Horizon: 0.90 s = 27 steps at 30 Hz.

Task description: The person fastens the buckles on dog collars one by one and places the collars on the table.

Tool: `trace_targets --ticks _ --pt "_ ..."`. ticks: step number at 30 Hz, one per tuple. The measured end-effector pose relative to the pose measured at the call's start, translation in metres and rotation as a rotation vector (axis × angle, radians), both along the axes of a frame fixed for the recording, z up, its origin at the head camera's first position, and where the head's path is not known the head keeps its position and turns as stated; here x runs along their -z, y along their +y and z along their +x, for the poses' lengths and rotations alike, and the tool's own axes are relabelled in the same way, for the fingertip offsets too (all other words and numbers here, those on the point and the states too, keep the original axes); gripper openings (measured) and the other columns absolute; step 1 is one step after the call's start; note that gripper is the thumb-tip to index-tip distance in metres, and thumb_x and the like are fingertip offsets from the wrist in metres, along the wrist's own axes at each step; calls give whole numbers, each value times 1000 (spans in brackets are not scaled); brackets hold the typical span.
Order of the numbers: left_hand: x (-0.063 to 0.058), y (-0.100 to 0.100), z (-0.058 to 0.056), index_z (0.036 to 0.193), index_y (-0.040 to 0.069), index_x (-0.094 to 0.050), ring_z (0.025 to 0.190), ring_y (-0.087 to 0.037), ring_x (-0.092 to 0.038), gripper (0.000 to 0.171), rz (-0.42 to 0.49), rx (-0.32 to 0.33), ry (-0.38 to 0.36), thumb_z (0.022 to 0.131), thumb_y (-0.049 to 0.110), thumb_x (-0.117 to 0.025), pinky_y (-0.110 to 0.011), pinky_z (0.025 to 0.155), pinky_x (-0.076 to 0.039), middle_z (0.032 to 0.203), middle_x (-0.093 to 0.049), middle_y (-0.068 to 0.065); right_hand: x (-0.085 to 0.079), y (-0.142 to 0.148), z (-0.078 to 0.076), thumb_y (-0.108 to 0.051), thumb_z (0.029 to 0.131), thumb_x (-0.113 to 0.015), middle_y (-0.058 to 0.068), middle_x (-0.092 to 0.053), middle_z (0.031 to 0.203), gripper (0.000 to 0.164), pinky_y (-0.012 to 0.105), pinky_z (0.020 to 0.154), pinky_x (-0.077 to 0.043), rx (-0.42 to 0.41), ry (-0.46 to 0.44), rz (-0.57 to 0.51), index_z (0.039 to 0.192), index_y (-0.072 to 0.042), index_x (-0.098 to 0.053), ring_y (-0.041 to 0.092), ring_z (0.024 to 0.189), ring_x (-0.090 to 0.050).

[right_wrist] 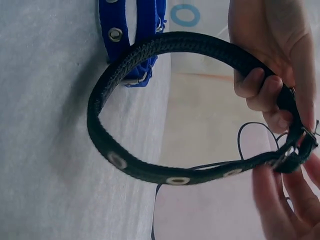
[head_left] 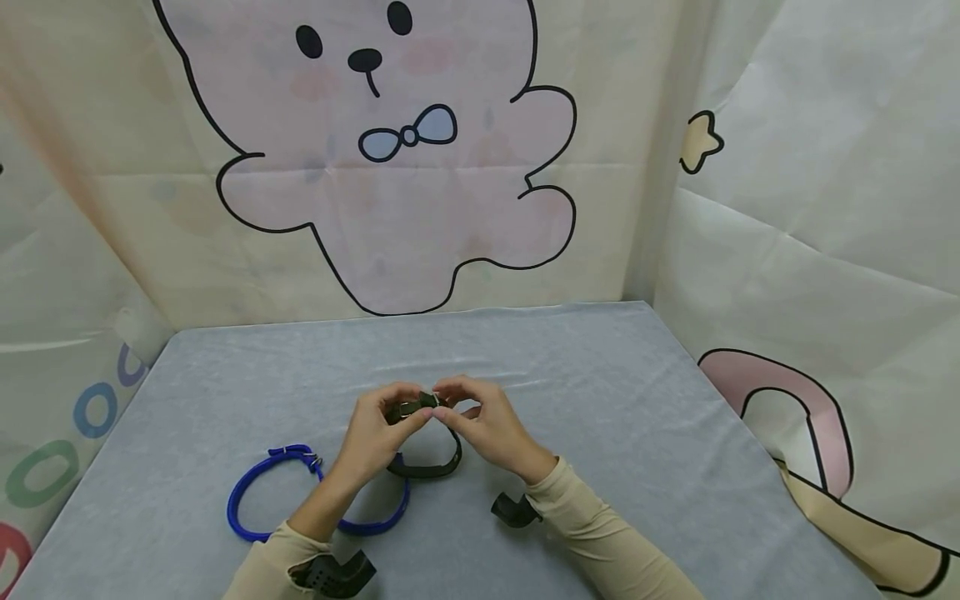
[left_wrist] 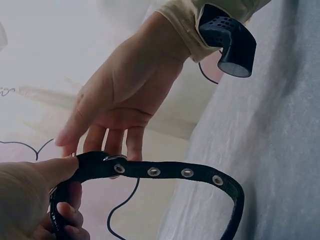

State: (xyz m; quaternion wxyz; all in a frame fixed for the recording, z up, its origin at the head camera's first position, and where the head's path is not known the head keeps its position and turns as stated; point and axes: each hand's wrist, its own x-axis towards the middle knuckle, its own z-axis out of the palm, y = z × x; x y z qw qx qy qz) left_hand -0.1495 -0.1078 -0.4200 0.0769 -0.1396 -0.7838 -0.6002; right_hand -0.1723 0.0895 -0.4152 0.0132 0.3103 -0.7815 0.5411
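Both hands hold a dark green collar [head_left: 429, 472] raised over the table, its loop hanging below the fingers. My left hand [head_left: 369, 439] grips the strap by the buckle, with fingers wrapped round the band in the right wrist view. Thumb and fingertips of my right hand [head_left: 491, 423] pinch the strap close to the metal buckle [right_wrist: 309, 136]. Metal-ringed holes [left_wrist: 187, 173] line the free stretch of strap. Fingers partly cover the buckle end.
A blue collar [head_left: 237, 500] with a metal buckle lies on the grey cloth-covered table [head_left: 600, 400] at left. Another blue loop [head_left: 375, 528] shows beside it, partly behind the left forearm. Printed curtains [head_left: 360, 208] stand around the table's back and sides.
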Motion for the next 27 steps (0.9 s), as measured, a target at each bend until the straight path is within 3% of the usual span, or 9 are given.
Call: trace_targets --ticks 4,9,13,18,27 --pt "1 0 1 110 2 -75 76 -5 -64 20 -24 50 43 95 13 -71 -22 67 -53 102 -76 -15 1 0 2 -21 96 -71 8 -71 105 29 26 71 -59 27 30 49 124 -11 -70 14 94 -65" --pt "3 0 0 106 5 -77 71 -1 -60 19 -21 37 59 101 17 -64 -23 67 -50 94 -76 -12 1 2 1 -20 97 -69 7 -72 108 27 25 72 -58 29 48 80 122 -11 -72 16 96 -65" --pt "2 1 2 106 4 -76 68 -1 -59 17 -24 40 48 97 16 -69 -23 62 -49 100 -77 -14 -1 4 0 -17 98 -68 8 -72 111 24 31 81 -58 26 58 68 120 -9 -72 19 100 -66" --pt "1 4 4 106 5 -76 54 -2 -44 15 -59 27 46 93 13 -73 -22 51 -41 103 -76 -13 -2 5 -1 -16 96 -70 7 -74 110 21 37 91 -52 10 66 33 116 -10 -73 19 102 -66" --pt "1 7 4 104 6 -77 56 -3 -45 15 -123 13 40 91 13 -76 -22 50 -41 98 -77 -12 -4 5 0 -13 97 -69 10 -75 108 21 32 86 -53 -8 59 3 116 -6 -73 17 100 -66"
